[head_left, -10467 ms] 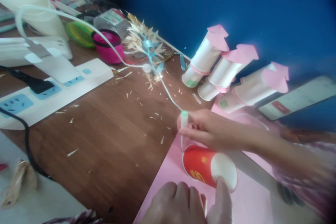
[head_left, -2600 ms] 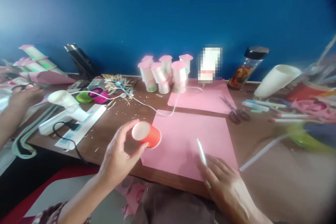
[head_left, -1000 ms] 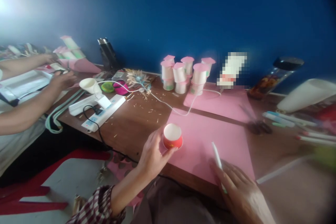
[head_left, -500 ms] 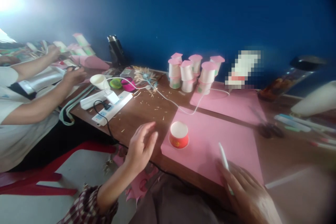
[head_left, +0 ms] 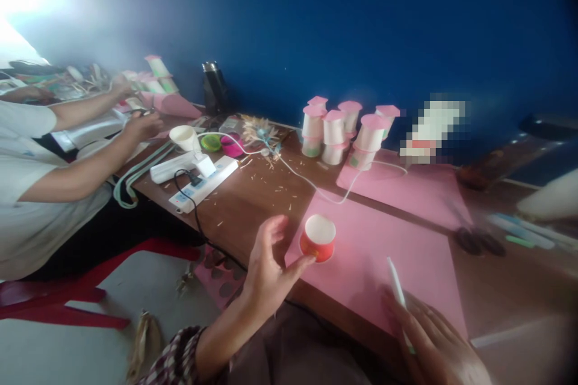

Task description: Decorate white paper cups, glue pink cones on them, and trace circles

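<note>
A red paper cup with a white inside stands on a pink paper sheet in front of me. My left hand is beside the cup on its left, fingers spread and curved, the thumb tip right by the cup's lower side; I cannot tell if it touches. In my right hand is a white pen, its tip pointing away from me. That hand rests at the near right part of the pink sheet.
Paper cups with pink tops stand stacked near the blue wall. Black-handled scissors and markers lie to the right. A power strip with cables is at left. A co-worker's hand works further left.
My left hand has moved right to the cup and spread its fingers wider. My right hand still holds the pen. The view has shifted slightly.
</note>
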Available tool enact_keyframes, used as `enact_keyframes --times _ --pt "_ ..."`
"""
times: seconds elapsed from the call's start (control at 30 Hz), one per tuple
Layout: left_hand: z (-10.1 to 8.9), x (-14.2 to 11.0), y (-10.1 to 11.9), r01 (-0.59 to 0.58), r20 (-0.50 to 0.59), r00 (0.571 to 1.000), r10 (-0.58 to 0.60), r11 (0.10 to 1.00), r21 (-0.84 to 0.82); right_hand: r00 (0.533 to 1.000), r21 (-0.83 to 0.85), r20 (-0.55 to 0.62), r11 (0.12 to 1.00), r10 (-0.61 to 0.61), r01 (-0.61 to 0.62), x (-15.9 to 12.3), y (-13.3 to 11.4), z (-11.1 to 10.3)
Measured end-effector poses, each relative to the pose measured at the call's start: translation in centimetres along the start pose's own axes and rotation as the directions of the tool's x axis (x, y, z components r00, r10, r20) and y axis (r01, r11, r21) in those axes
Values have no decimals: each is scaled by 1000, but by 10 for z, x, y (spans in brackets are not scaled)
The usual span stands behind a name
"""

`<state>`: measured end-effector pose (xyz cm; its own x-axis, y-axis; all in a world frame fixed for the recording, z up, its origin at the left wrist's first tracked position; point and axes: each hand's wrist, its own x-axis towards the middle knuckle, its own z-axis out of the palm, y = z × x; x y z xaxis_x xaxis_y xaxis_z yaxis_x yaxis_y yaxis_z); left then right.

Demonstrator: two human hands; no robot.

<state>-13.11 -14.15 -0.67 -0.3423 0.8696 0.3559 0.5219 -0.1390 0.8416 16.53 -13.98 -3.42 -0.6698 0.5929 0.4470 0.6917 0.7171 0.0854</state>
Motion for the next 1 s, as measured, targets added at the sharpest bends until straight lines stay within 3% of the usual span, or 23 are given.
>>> enact_keyframes --times 0.23,0.43,0.5,0.6,0.7,0.83,1.0 --pt "13 7 -2 -42 77 996 36 997 71 997 -47 -9 996 -70 70 -14 11 19" --pt "22 7 1 -149 33 989 147 982 114 997 -35 -17 997 -70 69 -14 11 17" --pt "21 6 6 -239 -40 968 247 960 145 999 -10 -20 999 -40 40 -10 8 12" --pt "16 5 16 -421 -101 882 460 867 267 1000 20 -21 1000 -14 15 -3 4 5" --pt "9 5 26 -514 3 825 565 750 416 1000 48 -9 999 -5 6 1 0 0" --pt "7 6 34 -510 163 849 503 698 503 998 66 -5 996 64 -64 3 -5 -2" --pt "9 4 40 -502 210 856 473 660 558 996 92 5 992 85 -85 6 -8 -5"
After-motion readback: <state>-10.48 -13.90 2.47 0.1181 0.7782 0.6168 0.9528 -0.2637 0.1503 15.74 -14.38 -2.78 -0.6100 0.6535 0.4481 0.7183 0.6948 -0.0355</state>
